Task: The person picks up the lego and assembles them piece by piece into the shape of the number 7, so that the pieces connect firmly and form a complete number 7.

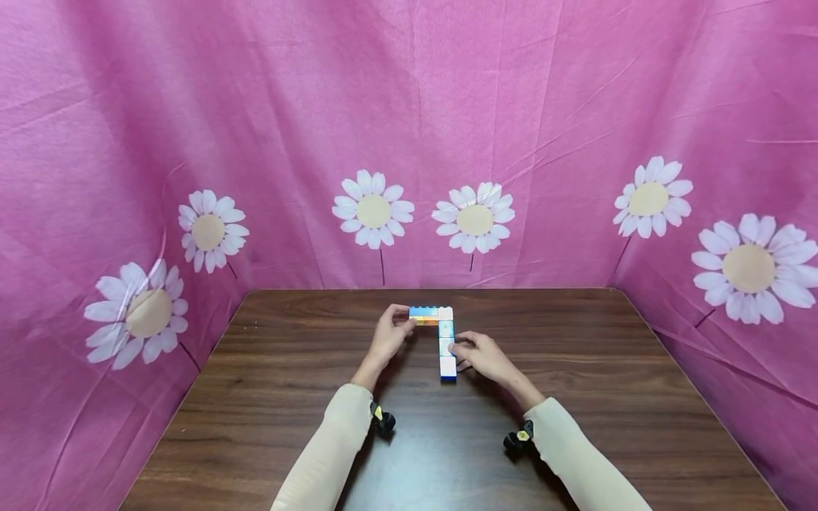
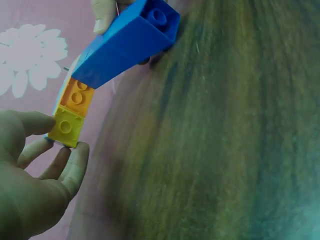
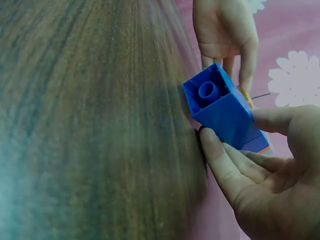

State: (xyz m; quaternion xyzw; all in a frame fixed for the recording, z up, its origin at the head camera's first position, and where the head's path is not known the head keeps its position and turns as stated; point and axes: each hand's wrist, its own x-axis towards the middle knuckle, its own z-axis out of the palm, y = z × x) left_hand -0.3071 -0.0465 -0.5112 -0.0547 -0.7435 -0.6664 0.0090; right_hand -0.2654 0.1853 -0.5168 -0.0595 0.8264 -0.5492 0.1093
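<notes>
Both hands hold an L-shaped assembly of toy building blocks [image 1: 446,329] above the far part of the table. Its short arm runs left and has a blue strip, a yellow block [image 2: 66,129] and an orange block [image 2: 79,100]. The long arm points toward me, with pale printed squares on one face and blue blocks [image 3: 227,122] with a hollow open end. My left hand [image 1: 387,337] pinches the yellow end between thumb and fingers. With its thumb and fingers, my right hand [image 1: 487,357] grips the sides of the long arm near its middle.
A dark wood-grain table [image 1: 287,426] lies below. Its far edge meets a pink curtain [image 1: 409,106] printed with white daisies, which also closes in both sides. A small black device is strapped at each sleeve cuff.
</notes>
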